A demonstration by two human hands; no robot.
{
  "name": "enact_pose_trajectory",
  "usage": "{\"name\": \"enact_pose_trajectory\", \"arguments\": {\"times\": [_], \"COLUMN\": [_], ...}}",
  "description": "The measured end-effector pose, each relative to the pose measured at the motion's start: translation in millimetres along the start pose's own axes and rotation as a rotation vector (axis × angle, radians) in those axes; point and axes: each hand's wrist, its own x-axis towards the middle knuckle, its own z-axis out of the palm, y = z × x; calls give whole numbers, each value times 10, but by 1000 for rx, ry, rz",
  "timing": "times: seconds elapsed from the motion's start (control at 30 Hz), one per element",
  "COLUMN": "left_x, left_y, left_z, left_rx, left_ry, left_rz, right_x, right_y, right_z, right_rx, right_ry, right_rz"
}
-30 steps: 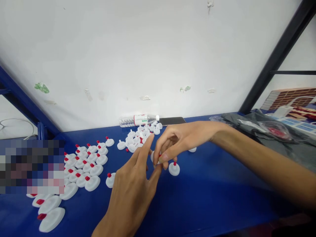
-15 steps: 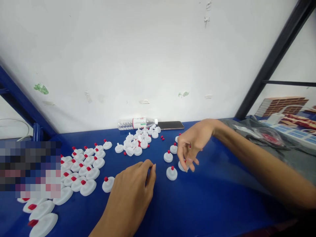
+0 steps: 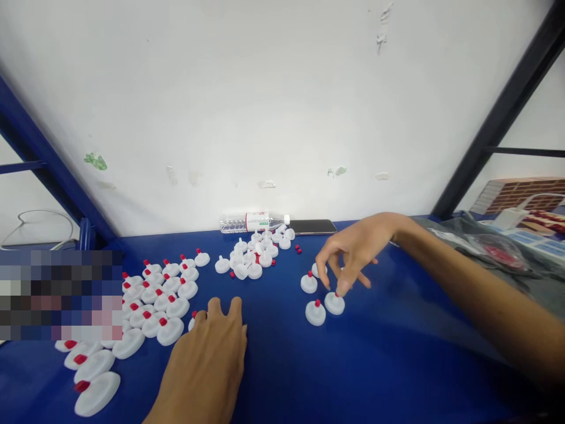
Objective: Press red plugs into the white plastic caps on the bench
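My left hand (image 3: 205, 356) hangs low over the blue table, fingers spread and bent downward, palm facing the tabletop. Just past its outer fingers a white round cap with a red tip (image 3: 192, 322) is partly hidden. On the right, my right hand (image 3: 351, 256) has its thumb at the red tip of another white cap (image 3: 334, 304), with the index finger apart to the left. Its other fingers are spread. Beside it stand similar white caps, one (image 3: 315, 313) in front and one (image 3: 309, 283) behind; a further cap is partly covered by the fingers.
Red-tipped white caps (image 3: 170, 331) fill the left side. Bare white caps (image 3: 255, 270) lie heaped at the back with small red pieces (image 3: 299, 249). A plastic bottle (image 3: 256, 222) and a phone (image 3: 312, 227) lie along the wall. Grey bags (image 3: 477, 247) sit at right.
My left hand has moved left toward the single red-tipped cap, and its fingers have spread. My right thumb and index finger have parted at the cap. The view has shifted slightly.
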Motion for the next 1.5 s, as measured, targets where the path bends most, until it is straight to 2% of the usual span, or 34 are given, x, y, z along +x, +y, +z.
{"name": "enact_pose_trajectory", "arguments": {"times": [0.07, 0.2, 0.23, 0.3, 0.43, 0.6, 0.73, 0.83, 0.9, 1.0, 1.07, 1.1, 1.2, 1.27, 1.33, 1.37, 1.4, 1.5], "left_x": [-11, -37, -39, -37, -42, -100, -108, -55, -1, 63, 74, 71, 58, 75, 121, 151, 183, 265], "left_y": [-33, -17, -12, -13, -69, -171, -190, -135, -84, -29, -19, -23, -61, -93, -115, -119, -117, -84], "left_z": [-17, -37, -30, 3, 105, 177, 143, 98, 72, 37, 11, -3, -36, -35, -11, 7, 28, 89], "left_rx": [-13, -78, -90, -108, -177, -364, -427, -450, -505, -664, -762, -791, -813, -804, -773, -748, -722, -640], "left_ry": [0, 36, 49, 72, 192, 346, 386, 462, 534, 632, 698, 735, 829, 822, 745, 695, 647, 512], "left_rz": [1, -18, -17, -10, 19, 103, 136, 89, 57, 90, 154, 187, 227, 189, 147, 128, 114, 112], "right_x": [5, 280, 388, 598, 870, 963, 796, 520, 352, 242, 252, 267, 305, 328, 377, 415, 462, 625], "right_y": [13, 115, 151, 225, 330, 369, 291, 95, -99, -413, -585, -648, -707, -621, -441, -324, -197, 177], "right_z": [-18, -101, -136, -215, -321, -302, -320, -312, -247, -60, 75, 128, 178, 113, -4, -69, -133, -287], "right_rx": [-34, -317, -373, -458, -558, -517, -400, -288, -199, 158, 224, 218, 189, 134, -35, -161, -310, -369], "right_ry": [188, 792, 887, 957, 915, 945, 994, 986, 903, 610, 481, 457, 429, 458, 595, 715, 816, 825], "right_rz": [-30, -55, -27, 10, 22, 65, 32, -86, -204, -532, -593, -604, -606, -586, -477, -379, -218, -37]}}
